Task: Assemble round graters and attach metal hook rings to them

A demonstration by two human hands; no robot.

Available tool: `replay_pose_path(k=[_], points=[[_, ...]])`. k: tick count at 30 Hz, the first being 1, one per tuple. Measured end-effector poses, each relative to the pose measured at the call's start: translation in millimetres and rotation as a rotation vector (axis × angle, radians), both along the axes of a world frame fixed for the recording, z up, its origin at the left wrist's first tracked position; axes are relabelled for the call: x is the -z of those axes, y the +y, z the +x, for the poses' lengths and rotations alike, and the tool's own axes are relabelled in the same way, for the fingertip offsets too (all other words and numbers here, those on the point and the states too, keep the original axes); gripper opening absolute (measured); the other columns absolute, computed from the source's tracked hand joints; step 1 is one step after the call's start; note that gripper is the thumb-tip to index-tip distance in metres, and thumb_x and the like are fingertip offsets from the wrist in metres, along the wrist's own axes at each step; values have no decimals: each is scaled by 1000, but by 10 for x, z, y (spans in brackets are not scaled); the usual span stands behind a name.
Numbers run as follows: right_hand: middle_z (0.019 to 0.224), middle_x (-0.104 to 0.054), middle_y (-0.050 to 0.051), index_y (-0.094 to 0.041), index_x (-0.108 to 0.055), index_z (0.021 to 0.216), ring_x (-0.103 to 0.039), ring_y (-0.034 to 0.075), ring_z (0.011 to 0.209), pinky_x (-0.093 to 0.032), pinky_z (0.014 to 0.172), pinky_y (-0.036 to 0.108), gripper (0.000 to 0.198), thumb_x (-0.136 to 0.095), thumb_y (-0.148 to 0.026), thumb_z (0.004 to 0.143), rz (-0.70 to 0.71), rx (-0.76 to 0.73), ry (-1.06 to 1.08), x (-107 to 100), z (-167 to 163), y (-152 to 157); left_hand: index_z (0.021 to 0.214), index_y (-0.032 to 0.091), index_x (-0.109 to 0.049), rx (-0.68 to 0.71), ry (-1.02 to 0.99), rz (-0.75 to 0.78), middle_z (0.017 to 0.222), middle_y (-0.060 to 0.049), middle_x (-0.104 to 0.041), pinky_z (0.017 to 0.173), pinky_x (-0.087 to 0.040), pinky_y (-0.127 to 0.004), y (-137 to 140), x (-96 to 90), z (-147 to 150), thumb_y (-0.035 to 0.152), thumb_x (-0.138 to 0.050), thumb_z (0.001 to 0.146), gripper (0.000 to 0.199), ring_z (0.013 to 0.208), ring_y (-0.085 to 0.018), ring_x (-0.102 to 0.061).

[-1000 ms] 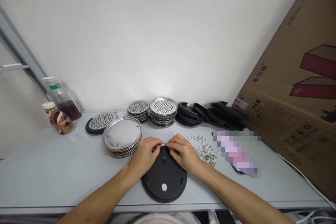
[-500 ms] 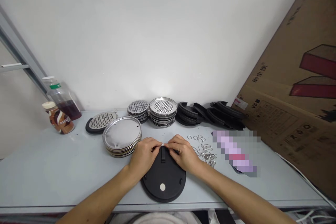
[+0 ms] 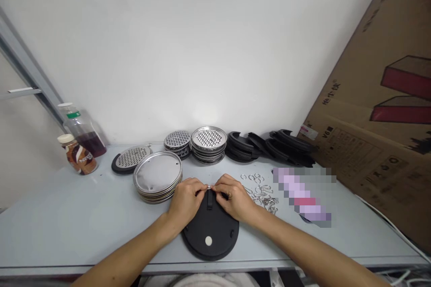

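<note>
A round black disc [image 3: 213, 226] lies flat near the table's front edge, with a short black strap [image 3: 209, 200] at its far end and a pale round dot near its close edge. At the strap's tip shows a small shiny metal ring [image 3: 208, 187], mostly covered by fingertips. From the left, my left hand [image 3: 186, 202] pinches it between thumb and finger. My right hand [image 3: 235, 196] pinches the same ring from the right, its fingers curled. Both hands rest over the disc's far rim. Loose metal rings and hooks [image 3: 264, 195] lie just right of my right hand.
Left of the disc stands a stack of metal discs [image 3: 158, 172]. Behind are a grater disc [image 3: 133, 157], stacked grater plates [image 3: 208, 139] and black curved rims [image 3: 286, 143]. Two bottles [image 3: 81, 157] stand far left. A cardboard box [image 3: 370, 143] leans at right beside a blurred-out item [image 3: 303, 195].
The view has shifted slightly. Both hands keep their pinch at the strap's tip, and a little more of the metal shows between the fingertips. The disc stays in place.
</note>
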State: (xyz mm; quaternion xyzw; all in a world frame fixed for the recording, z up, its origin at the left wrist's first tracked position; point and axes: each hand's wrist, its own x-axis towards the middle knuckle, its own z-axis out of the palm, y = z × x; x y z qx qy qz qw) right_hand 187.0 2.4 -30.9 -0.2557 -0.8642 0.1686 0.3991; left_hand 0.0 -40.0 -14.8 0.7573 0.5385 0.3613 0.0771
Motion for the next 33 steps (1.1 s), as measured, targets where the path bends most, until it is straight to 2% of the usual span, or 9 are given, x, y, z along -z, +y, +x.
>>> replay_pose_path(k=[9,20,33], points=[[71,-60,4,-19,-65,77,-57,20,74,-49,66,31,20,-54,-4,83,19,37,-9,6,-21,-22,82,20,-77,17,-17,-11,82,-4,-77,77,-54,-31,2,39,-24,2,-67,81,21,79,-19,-70],[70,-60,3,-19,-66,78,-57,19,72,-47,64,29,22,-55,1,80,33,72,-33,32,-33,-33,76,19,-73,-58,25,-20,74,-2,-73,62,-48,-26,6,9,49,2,-63,79,20,65,-17,-66],[67,-57,3,-20,-68,76,-54,19,71,-44,63,30,26,-53,1,77,41,89,-56,35,-26,-41,85,22,-77,45,75,3,83,-3,-78,76,-52,-32,6,4,28,2,-65,83,23,79,-20,-70]])
